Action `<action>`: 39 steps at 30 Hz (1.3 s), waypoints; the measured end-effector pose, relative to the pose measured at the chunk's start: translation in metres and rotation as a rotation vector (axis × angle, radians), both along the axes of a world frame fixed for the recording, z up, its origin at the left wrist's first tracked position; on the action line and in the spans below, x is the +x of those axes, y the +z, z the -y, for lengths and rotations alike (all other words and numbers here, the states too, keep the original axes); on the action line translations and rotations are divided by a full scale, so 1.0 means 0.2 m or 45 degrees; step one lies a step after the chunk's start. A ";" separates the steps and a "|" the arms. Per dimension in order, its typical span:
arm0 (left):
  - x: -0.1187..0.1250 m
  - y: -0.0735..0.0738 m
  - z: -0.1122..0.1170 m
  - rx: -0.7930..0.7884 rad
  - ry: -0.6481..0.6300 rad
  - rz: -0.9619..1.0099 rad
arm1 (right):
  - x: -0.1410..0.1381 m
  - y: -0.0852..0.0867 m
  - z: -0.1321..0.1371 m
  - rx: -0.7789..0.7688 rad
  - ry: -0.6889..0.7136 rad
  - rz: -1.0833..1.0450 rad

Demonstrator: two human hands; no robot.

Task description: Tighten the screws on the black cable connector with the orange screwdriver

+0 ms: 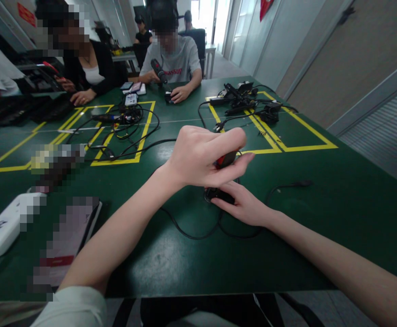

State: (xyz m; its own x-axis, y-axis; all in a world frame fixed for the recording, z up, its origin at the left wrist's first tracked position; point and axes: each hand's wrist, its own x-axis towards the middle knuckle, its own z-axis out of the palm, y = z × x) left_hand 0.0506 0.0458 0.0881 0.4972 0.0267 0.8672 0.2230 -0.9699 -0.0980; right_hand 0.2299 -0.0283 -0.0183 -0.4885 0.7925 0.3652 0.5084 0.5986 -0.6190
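Observation:
Above the middle of the green table, my left hand [208,156] is closed around a black-and-red handheld tool [228,159]. Its fingers cover most of that tool, so its exact kind is hidden. Just below, my right hand [244,202] rests on the table, gripping a small black device [223,195] between thumb and fingers. The tool's lower end is directly over this device; whether they touch is hidden. A thin black cable [198,238] loops on the table in front of my hands.
Yellow tape [307,148] marks boxes on the table [171,268]. Tangled black cables and adapters [239,97] lie at back right, more cables [130,116] at back left. A white power strip [4,222] and a phone [72,231] sit at left. Across, a co-worker [173,59] holds a black tool [159,70].

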 end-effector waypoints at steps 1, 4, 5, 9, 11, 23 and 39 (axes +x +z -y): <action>0.00 0.00 0.00 0.004 -0.015 -0.014 | 0.00 0.00 0.00 0.002 -0.002 -0.003; -0.01 0.00 0.00 0.017 -0.052 -0.060 | 0.00 -0.01 0.00 0.010 -0.004 -0.012; -0.01 0.00 0.00 0.018 -0.046 -0.061 | 0.00 -0.01 0.00 0.012 -0.003 -0.014; 0.00 0.00 0.00 0.026 -0.003 0.011 | 0.00 -0.01 0.00 0.014 0.007 -0.021; 0.00 0.00 0.00 0.042 -0.019 0.031 | 0.00 -0.01 0.00 0.016 0.006 -0.026; 0.02 0.01 0.01 0.164 -0.007 0.122 | 0.00 -0.01 0.00 0.010 -0.010 -0.022; 0.01 0.01 0.01 0.126 -0.057 0.140 | 0.00 -0.01 0.00 0.011 -0.019 -0.046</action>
